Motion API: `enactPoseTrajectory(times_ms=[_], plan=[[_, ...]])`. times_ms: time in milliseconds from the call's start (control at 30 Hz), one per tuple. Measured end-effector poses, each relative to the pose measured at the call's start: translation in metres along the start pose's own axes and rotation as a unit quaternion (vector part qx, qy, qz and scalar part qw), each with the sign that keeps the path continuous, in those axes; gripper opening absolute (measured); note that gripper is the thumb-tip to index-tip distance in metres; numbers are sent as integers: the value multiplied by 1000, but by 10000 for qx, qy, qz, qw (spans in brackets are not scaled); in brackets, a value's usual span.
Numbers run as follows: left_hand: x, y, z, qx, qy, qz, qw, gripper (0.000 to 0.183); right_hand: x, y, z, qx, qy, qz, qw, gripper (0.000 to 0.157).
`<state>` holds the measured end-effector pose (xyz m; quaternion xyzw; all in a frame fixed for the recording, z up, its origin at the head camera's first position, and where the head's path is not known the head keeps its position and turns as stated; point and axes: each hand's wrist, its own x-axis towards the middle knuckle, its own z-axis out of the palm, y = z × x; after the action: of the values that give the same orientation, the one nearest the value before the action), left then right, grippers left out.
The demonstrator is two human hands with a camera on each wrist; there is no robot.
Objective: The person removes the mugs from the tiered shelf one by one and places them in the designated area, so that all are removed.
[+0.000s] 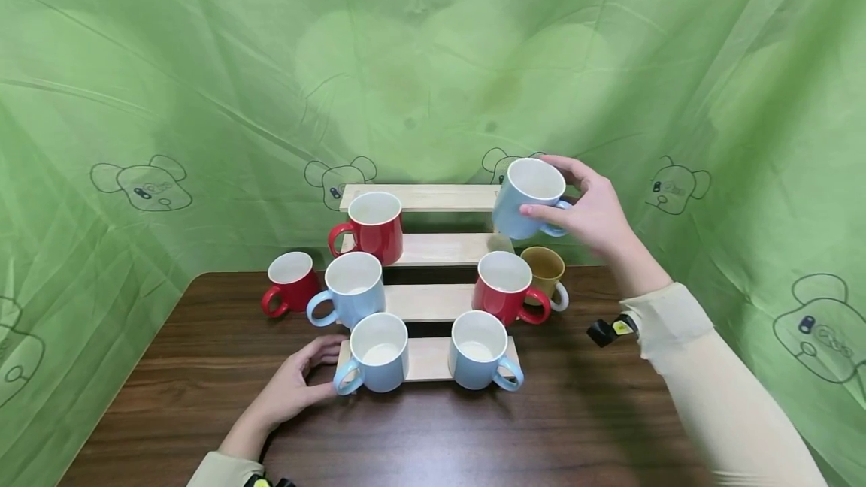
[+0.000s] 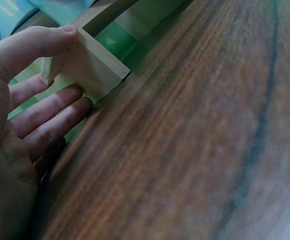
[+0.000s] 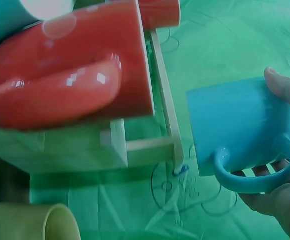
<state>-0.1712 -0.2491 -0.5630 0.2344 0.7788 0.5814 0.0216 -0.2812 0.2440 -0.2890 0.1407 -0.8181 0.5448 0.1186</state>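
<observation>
My right hand (image 1: 587, 205) grips a light blue mug (image 1: 528, 198) by its body. It is held up at the right end of the top step of a wooden tiered rack (image 1: 426, 196). In the right wrist view the mug (image 3: 245, 130) is apart from the rack, its handle toward the palm. My left hand (image 1: 298, 382) holds the left end of the lowest step; the left wrist view shows the thumb on the wooden end (image 2: 92, 65) and the fingers behind. A blue mug (image 1: 379, 352) stands close by on that step.
On the rack stand another blue mug (image 1: 478, 349), a blue mug (image 1: 355, 289), a red mug (image 1: 502, 286) and a red mug (image 1: 376, 227). Beside it on the brown table (image 1: 433, 442) are a red mug (image 1: 293, 282) and a yellow mug (image 1: 543, 273). A green curtain (image 1: 433, 81) hangs behind.
</observation>
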Motion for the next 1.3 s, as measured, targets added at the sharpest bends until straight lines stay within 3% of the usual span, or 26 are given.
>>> enactPoseTrajectory(times_ms=[700,1300], plan=[[-1,2,0,-13,-1,25,10000,66,-15,47,-52,-290,501,208,9981,83],[-3,2,-1,20,14,-3,10000,66,-23,85,-79,-751,546,421,9948,87]])
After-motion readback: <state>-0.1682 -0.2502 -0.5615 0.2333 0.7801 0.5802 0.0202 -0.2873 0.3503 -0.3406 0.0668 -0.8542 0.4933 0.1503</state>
